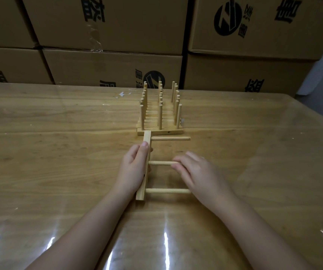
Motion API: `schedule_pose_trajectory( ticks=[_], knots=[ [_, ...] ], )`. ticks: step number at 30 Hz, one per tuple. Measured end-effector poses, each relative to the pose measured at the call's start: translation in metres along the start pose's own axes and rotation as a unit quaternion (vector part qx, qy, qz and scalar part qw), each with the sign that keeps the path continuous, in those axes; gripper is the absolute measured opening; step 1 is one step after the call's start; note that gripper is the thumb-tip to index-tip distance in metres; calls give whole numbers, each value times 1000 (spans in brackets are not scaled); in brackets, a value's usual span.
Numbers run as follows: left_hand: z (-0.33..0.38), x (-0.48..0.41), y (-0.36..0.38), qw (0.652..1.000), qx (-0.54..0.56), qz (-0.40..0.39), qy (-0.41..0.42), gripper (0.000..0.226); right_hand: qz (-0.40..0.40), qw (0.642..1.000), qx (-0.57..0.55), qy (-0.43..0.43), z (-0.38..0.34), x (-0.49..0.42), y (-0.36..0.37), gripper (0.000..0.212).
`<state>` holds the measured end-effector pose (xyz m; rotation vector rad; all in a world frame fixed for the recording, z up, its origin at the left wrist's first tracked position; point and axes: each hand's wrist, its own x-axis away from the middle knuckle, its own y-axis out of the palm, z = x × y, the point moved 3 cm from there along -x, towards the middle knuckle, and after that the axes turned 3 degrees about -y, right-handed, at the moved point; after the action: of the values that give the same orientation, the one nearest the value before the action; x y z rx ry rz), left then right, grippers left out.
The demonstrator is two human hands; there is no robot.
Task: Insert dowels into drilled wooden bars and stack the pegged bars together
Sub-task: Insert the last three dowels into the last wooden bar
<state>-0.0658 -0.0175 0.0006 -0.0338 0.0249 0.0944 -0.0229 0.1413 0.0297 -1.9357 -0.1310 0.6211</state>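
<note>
My left hand (135, 164) grips the drilled bar (147, 140) on edge; right hand (197, 172) fingers pinch the middle dowel (159, 163). Carton (114, 69) print: logo and characters, unreadable.

Warehouse: stacked printed cartons (106, 22) behind worktable (40, 152).

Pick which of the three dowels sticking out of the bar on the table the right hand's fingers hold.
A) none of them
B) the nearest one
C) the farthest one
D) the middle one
D: the right hand pinches the free end of the middle dowel with its fingers, while the left hand grips the bar.
</note>
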Motion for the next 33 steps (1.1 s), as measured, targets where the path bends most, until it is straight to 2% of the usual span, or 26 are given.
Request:
schedule_pose_trajectory(
  ticks=[2, 8, 12, 17, 19, 22, 23, 24, 26, 29, 31, 33],
  knots=[
    [1, 2, 0, 1000, -7, -25, 2, 31, -26, 1000, 7, -5, -2, -2, 4, 32],
    [2, 4, 2, 997, -34, -53, 38, 29, -48, 993, -95, 52, 2, 3, 8, 20],
    [1, 5, 1, 994, -59, -63, 64, 27, -63, 982, -152, 94, 6, 2, 11, 29],
    [-4, 3, 2, 996, -41, -49, 64, 26, -64, 963, -234, 121, 8, 1, 10, 24],
    [-7, 2, 0, 997, -36, -27, 63, 28, -39, 932, -330, 145, 10, -1, 7, 30],
    [-13, -4, -4, 999, 13, 31, 11, 31, 35, 814, -539, 214, 24, -2, 6, 53],
    [-14, -6, -6, 998, 45, 48, -10, 32, 55, 783, -575, 229, 30, -2, 7, 58],
    [-15, -8, -7, 995, 74, 59, -26, 31, 63, 770, -587, 241, 34, -1, 9, 62],
    [-14, -10, -8, 989, 128, 51, -46, 27, 54, 773, -582, 248, 39, 1, 14, 67],
    [-9, -11, -5, 972, 228, -7, -53, 20, 21, 817, -530, 227, 34, 2, 21, 62],
    [-5, -10, -5, 965, 254, -42, -51, 19, 4, 860, -468, 202, 28, 3, 23, 48],
    [-4, -8, -4, 961, 263, -69, -51, 26, 19, 880, -433, 196, 26, 3, 23, 23]
  ],
)
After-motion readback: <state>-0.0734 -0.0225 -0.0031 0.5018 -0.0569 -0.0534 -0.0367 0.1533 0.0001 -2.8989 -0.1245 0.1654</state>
